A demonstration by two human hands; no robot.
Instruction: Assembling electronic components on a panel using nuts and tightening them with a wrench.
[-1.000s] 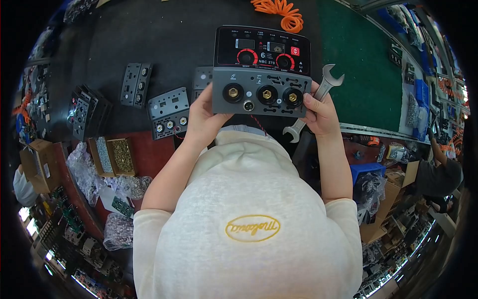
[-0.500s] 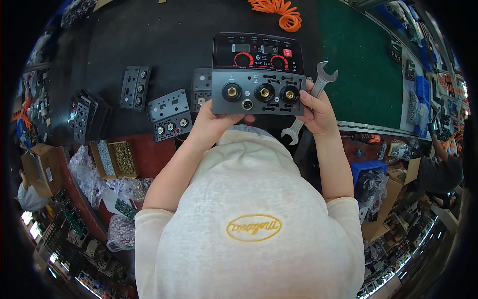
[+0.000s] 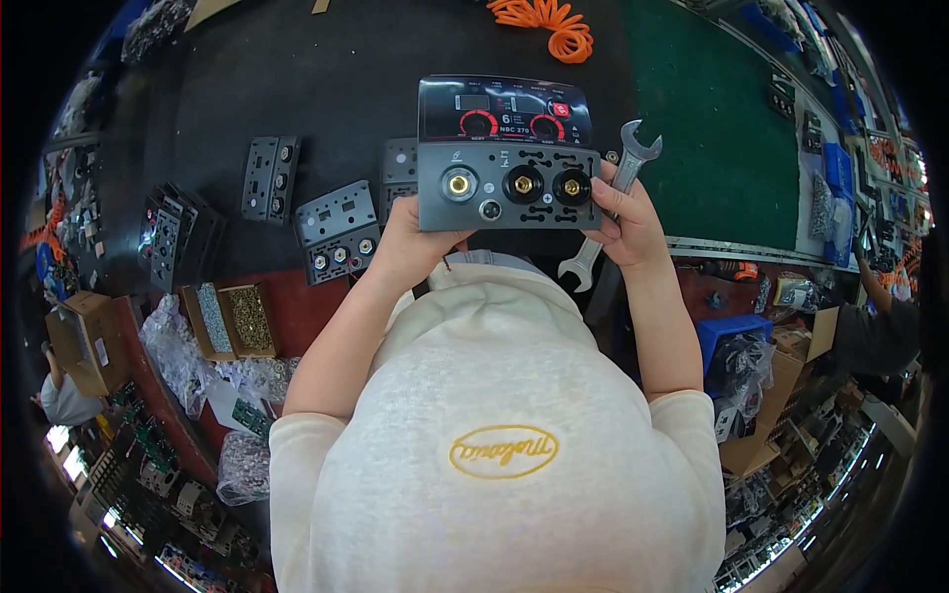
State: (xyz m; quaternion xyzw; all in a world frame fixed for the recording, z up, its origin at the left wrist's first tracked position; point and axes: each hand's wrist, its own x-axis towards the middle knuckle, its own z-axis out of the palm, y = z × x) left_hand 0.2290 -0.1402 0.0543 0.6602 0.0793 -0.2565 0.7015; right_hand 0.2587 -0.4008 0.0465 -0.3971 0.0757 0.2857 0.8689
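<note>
Between my two hands is a dark grey front panel (image 3: 435,203) of an electrical machine, with a glossy black control face with two red-ringed knobs above and three round brass-centred sockets below. My left hand (image 3: 413,245) is closed on its lower left corner, with the fingers partly hidden beneath. Closed at the right edge, my right hand (image 3: 633,225) has its thumb against the panel. The same hand also grips a double open-ended wrench (image 3: 627,178), one jaw sticking up past the fingers and the other pointing down below the palm.
Similar panels (image 3: 336,225) lie left on the black tabletop (image 3: 326,89), with a stack of more (image 3: 176,237) farther left. An orange coiled hose (image 3: 554,25) lies at the far side, beside a green mat (image 3: 707,119). Lower left is a cardboard box of small parts (image 3: 235,321).
The held panel has tilted, so its control face looks shorter and its top edge sits lower. My left hand has shifted slightly with it. The wrench remains in my right hand.
</note>
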